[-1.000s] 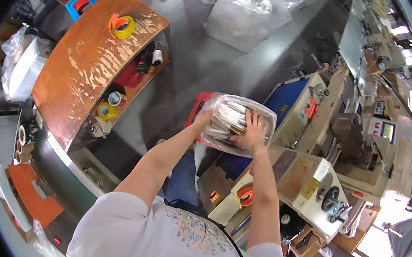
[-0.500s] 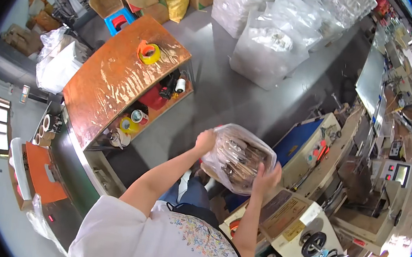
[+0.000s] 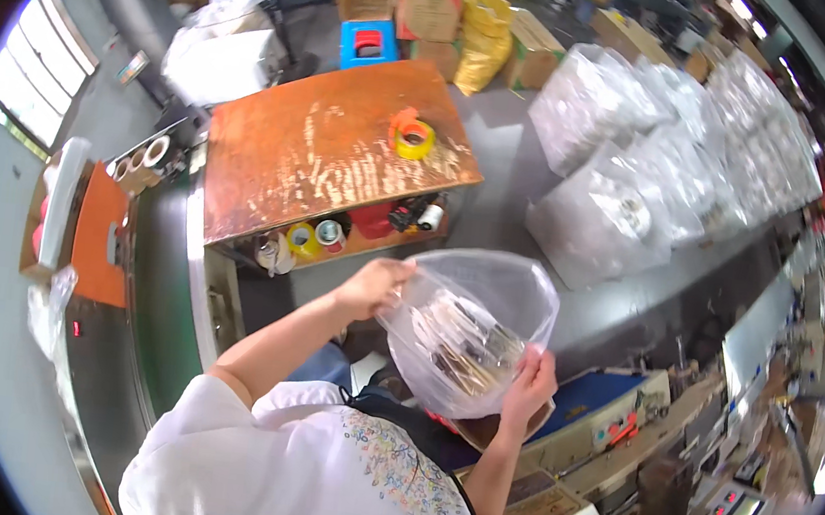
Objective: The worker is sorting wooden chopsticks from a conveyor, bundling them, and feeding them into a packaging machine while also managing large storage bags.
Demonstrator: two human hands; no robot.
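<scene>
In front of my body I hold a large clear plastic bag (image 3: pixel 516 280) between both hands, its mouth spread wide. Inside lies a bundle of slim, stick-like pieces (image 3: pixel 463 348) in pale, brown and dark tones, seemingly in clear wrapping; their exact kind is not plain. My left hand (image 3: pixel 376 289) is closed on the bag's left rim. On the right side, my right hand (image 3: pixel 528 382) grips the bag's edge, thumb toward the inside. The bag's underside is out of sight.
Ahead to the left stands a worn orange-brown table (image 3: pixel 295 135) with a yellow tape roll (image 3: pixel 413 140) on top. Big filled plastic sacks (image 3: pixel 598 217) sit on the floor at far right. A blue-topped machine (image 3: pixel 583 401) is close on my right; a blue stool (image 3: pixel 369 44) stands behind the table.
My view has swung left, so the table and sacks sit further right. The bag, bunched around its contents before, now has its mouth spread wide; both hands still hold it.
</scene>
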